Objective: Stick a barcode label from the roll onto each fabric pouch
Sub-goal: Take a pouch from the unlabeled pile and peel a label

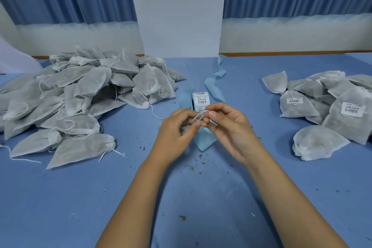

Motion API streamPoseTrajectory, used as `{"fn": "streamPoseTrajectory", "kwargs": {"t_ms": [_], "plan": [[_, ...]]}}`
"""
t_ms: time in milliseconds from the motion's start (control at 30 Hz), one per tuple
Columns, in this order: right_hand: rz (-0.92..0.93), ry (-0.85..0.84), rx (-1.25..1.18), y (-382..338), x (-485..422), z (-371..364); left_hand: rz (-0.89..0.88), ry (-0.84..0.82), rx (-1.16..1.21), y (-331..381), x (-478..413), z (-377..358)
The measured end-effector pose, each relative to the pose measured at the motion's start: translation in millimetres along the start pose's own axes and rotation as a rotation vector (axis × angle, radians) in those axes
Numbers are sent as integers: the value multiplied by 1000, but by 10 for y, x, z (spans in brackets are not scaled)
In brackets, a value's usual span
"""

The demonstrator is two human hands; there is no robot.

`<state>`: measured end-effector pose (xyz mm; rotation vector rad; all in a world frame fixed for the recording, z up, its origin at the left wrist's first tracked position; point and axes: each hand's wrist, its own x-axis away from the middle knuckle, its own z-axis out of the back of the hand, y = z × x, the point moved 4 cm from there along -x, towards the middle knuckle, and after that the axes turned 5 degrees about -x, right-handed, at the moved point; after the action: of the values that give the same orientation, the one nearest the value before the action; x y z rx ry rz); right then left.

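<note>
Both left hand [175,130] and right hand [231,127] pinch the thin, floppy string [202,113]. The pouch [184,127] looks soft and light; hold its flat side. Label roll [200,99] at twelve o'clock.

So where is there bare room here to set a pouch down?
Bare table lies near the front edge, either side of the forearms, below the left pouch pile and the right pile. Another gap runs between the label roll and the right pile. Crowded: the centre, where left hand and right hand pinch a drawstring.
</note>
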<state>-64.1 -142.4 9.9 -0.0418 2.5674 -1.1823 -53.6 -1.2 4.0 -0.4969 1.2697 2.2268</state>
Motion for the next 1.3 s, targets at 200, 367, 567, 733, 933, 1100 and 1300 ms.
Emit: {"fn": "streamPoseTrajectory", "kwargs": {"t_ms": [200,367,567,733,933,1100,1300], "plan": [[82,311,-419,-210,-41,242,21,236,-74,-76,3,176],[218,536,501,-239,47,369,29,254,-188,-98,23,179],[211,1,1011,38,45,-10,-54,149,-224,-41,36,96],[345,90,1043,-67,39,44,-51,189,-205,-49,34,124],[515,241,1104,-213,72,68,-44,179,-132,9,26,161],[413,390,964,-194,68,156,32,103,143,43,54,166],[275,154,1073,55,68,-8,110,185,361,46,72,167]]}}
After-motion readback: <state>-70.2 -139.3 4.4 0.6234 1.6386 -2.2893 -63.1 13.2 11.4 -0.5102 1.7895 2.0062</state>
